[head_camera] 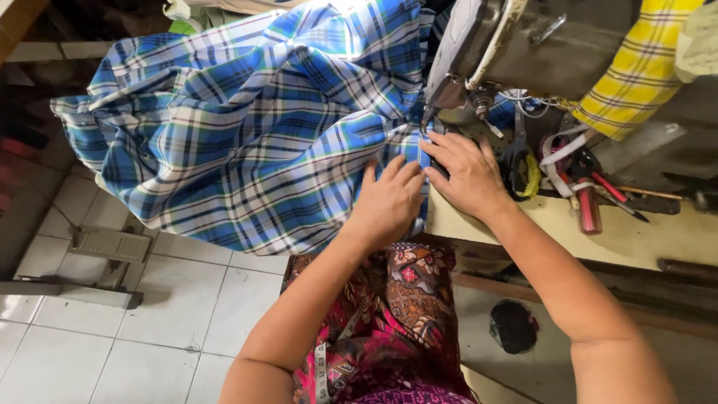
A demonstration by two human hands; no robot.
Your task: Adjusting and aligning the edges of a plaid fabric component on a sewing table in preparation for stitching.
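Both your hands lie flat and pressing on the blue plaid cloth point(247, 127) at the table edge: your left hand point(389, 200) has its fingers together, palm down on the fabric; your right hand point(467, 176) rests just beside it, fingertips reaching toward the needle area under the sewing machine head point(479, 52). Neither hand pinches anything that shows. The cloth spreads far and left, most of its bulk hanging off the table point(636, 232) toward the tiled floor point(187, 299). Risk, as a judgement: your right fingertips sit very near the presser foot, so a slip forward could bring them under the needle; the hanging weight of cloth could also drag the seam off line. Whether the needle is up or down cannot be told. To the right, scissors and red-handled tools point(591, 191) lie in a cluttered heap close to your right wrist, with a yellow plaid cloth point(636, 75) draped over the machine beyond. A measuring tape point(321, 370) hangs over your patterned lap.
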